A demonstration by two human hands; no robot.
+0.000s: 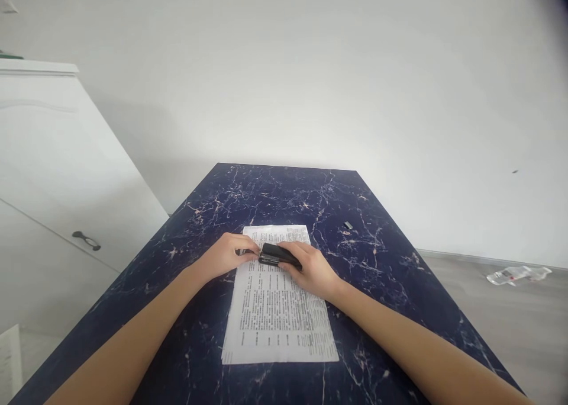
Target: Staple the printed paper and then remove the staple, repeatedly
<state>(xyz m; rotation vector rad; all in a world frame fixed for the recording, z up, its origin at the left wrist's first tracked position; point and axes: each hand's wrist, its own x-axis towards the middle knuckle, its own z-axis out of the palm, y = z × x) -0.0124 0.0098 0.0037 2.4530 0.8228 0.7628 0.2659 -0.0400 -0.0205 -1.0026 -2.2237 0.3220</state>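
A black stapler point(277, 253) lies above the printed papers point(275, 310), its front end pointing left. My right hand point(313, 267) is wrapped round its rear part, thumb on the near side and fingers over the top. At the stapler's front end, the fingertips of my left hand point(231, 254) are pinched together. Whatever is between them, if anything, is too small to make out. The papers lie lengthwise on the dark blue marbled table point(284, 198), and the hands cover part of their upper half.
A small greenish piece point(348, 225) lies on the table to the right, beyond the papers. On the left stands a white cabinet point(44, 144) with a dark handle point(86, 240). Clear plastic packaging point(517, 275) is on the floor at right. A pale wall point(302, 67) rises behind the table.
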